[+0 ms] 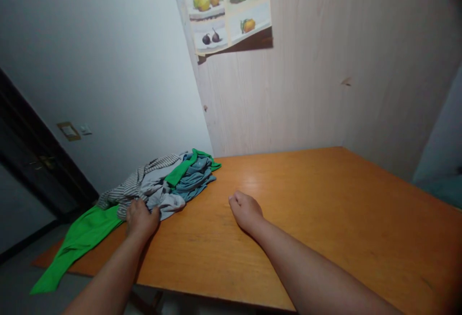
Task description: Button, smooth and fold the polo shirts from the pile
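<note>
Clothes pile (154, 182) is heaped on table's (332, 204) L end, w/ green garment (84, 233) draped past table's near edge. Step in hand, prob.: pile being taken hold of by L hand (141, 219), fingers part-curled at cloth; grip can't be told. R hand (247, 210) is balled at table's mid, nothing seen held. For next move, firm pinch on one layer prob. needed. No container's seen.

Wooden table (306, 199) before a pale wood-grain panel (306, 89) — fruit poster (228, 12) above, dark door (39, 154) at left.
</note>
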Available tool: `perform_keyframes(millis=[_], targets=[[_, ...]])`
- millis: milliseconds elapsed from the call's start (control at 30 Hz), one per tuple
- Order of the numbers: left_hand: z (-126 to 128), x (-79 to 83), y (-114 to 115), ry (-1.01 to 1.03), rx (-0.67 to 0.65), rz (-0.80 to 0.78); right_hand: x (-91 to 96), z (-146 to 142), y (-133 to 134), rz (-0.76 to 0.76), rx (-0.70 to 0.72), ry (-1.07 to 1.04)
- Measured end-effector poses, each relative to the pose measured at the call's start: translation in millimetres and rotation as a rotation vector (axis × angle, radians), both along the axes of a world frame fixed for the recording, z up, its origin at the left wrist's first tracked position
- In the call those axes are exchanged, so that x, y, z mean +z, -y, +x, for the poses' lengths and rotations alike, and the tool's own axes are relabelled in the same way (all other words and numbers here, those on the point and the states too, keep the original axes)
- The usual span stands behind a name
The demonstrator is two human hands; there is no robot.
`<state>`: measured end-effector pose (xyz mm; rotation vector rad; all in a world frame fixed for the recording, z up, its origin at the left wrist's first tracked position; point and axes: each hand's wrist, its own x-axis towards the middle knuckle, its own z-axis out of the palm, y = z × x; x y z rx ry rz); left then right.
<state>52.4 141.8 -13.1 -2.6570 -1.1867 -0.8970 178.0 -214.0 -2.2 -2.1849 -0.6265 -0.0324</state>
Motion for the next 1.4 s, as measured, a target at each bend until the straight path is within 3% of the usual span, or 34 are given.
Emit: perform_keyframes(millis=[500,900,1133,1267,1400], targets=[[-5,-0.2,4,0.066,-0.04,-0.025,1.5,-3,3,-0.087,0.01,0.009],[-5,-7.5,4,0.188,-0.043,-0.033,-19.5,11,5,0.102,0.118,-0.011],[-16,-0.4,17,0.304,-0.052,0.045,-25.3,17,2,0.091,0.112,-0.01],[-15,13.0,40,0.448,-0.147,0.187,-24.7,17,3,0.087,0.101,-0.02],[6,33.4,63,0.47,-0.368,0.251,-25.7,16,3,0.114,0.109,-0.028]])
